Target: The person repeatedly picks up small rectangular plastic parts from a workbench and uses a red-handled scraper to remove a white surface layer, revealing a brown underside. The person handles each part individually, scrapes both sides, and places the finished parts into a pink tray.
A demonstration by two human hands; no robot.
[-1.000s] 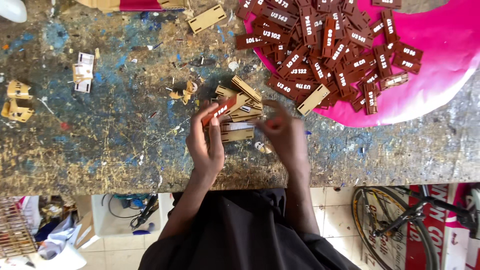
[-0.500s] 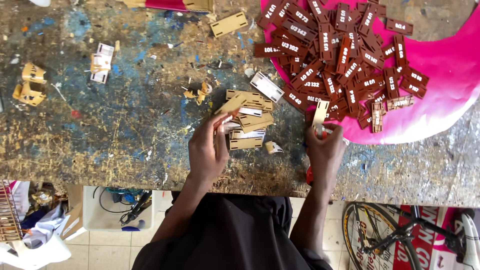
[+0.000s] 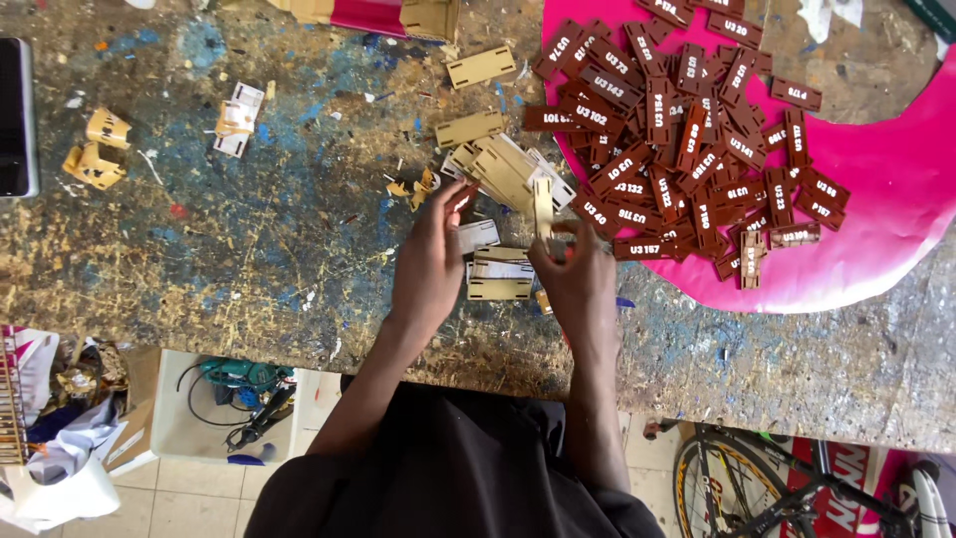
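Bright, even daylight over the bench point(image 3: 199, 249)

Colours were vivid and shadows soft; the hands point(image 3: 498, 264) were slightly motion-blurred; the pink sheet point(image 3: 876, 229) showed no glare; edges stayed undistorted.

Right hand comes back from the brown tags with a tan strip

The right hand point(image 3: 576, 284) has left the heap of brown tags point(image 3: 687, 130) and now holds a tan strip point(image 3: 543, 207) upright in its fingers point(image 3: 554, 249), close beside the left hand point(image 3: 433, 261), whose fingers have opened toward the tan pile point(image 3: 503, 169).
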